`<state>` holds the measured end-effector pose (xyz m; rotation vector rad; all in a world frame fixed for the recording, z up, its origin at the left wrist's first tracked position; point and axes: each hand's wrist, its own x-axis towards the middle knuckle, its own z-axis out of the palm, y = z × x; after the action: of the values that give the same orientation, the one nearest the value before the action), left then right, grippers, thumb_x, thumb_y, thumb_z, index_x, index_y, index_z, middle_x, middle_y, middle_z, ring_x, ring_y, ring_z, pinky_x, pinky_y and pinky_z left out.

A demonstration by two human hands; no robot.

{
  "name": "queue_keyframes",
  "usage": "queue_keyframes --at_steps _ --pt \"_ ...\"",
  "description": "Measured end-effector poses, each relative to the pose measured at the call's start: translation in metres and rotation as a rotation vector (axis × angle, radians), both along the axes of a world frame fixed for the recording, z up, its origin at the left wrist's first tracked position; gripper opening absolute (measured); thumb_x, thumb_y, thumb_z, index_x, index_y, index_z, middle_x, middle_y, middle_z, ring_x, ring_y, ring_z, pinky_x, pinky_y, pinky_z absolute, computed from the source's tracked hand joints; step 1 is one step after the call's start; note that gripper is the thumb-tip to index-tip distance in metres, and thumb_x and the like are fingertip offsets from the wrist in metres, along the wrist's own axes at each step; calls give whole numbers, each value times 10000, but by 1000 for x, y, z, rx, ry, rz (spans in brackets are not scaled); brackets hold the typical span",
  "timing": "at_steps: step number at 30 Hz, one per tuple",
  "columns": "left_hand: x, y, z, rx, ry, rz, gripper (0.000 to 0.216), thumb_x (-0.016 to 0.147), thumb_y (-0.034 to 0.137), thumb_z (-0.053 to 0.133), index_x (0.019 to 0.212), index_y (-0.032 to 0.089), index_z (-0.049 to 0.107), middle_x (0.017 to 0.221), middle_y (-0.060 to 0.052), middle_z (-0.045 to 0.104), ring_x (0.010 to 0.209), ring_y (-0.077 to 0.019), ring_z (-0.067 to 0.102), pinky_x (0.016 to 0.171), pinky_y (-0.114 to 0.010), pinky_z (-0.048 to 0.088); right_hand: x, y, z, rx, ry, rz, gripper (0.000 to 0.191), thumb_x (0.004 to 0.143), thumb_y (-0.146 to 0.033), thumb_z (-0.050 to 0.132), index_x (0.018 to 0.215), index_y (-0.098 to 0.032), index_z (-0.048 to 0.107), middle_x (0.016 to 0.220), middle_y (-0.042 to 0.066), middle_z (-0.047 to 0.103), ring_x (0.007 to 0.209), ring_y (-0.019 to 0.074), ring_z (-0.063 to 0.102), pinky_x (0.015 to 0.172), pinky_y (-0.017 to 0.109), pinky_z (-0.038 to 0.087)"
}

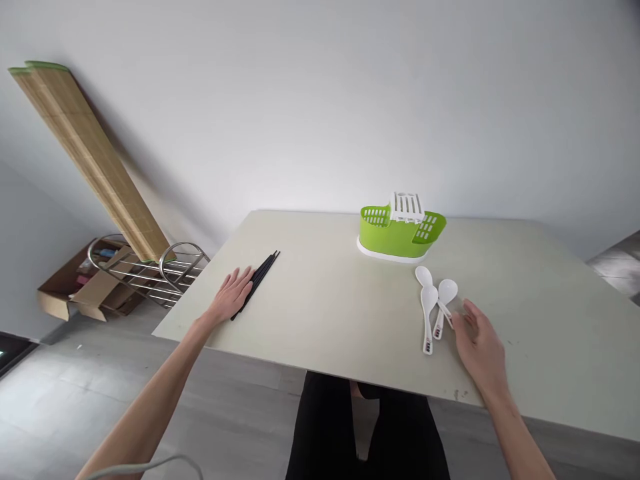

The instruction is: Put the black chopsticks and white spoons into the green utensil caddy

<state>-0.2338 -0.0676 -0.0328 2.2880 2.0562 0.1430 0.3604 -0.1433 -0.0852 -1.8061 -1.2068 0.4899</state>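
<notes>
At the table's left side, my left hand point(234, 293) lies flat with its fingers stretched out, its fingertips against a bundle of black chopsticks point(259, 280). Three white spoons lie on the right: one spoon point(428, 313) points its handle towards me, a second spoon point(447, 290) is beside it, and the bowl of a third spoon point(423, 275) shows behind them. Its handle crosses under the others towards my right hand point(479, 343). That hand is loosely curved with thumb and fingers apart, right at the handle's end; firm contact cannot be made out.
A green utensil holder point(393, 237) with a white slotted top and white base stands near the table's point(320, 307) back edge. On the floor at left are a metal rack point(185, 270), a cardboard box point(95, 287) and a leaning bamboo mat point(95, 160).
</notes>
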Motion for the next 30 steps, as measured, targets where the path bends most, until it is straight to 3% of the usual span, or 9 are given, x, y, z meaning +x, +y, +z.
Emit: queue_keyframes --at_steps 10,17,25,30 --pt "58 -5 -13 8 -40 98 696 1083 568 115 1690 255 248 1737 0 262 1630 -308 130 1314 -577 141 0 1 -3 20 20 -17 667 965 -612 534 1519 -241 529 1534 111 585 1321 340 613 1086 464 474" --pt "109 -12 -23 58 -14 -3 698 1082 564 237 1694 228 226 1734 -42 281 1626 -342 132 1312 -596 143 2 1 -6 17 6 -21 645 972 -612 539 1511 -259 533 1526 100 595 1311 337 622 1084 469 480" --pt "214 -28 -39 151 -47 -128 652 1096 475 275 1689 207 233 1736 -50 276 1622 -361 102 1317 -614 157 1 2 -6 36 -95 28 635 991 -632 495 1509 -267 532 1549 117 560 1343 363 588 1097 534 485" --pt "272 -36 -40 172 -124 -172 644 1093 475 310 1683 224 246 1732 -47 284 1621 -356 87 1317 -632 184 -3 4 -6 64 -234 211 648 1008 -626 501 1576 -317 454 1711 107 294 1550 371 342 1167 561 442"
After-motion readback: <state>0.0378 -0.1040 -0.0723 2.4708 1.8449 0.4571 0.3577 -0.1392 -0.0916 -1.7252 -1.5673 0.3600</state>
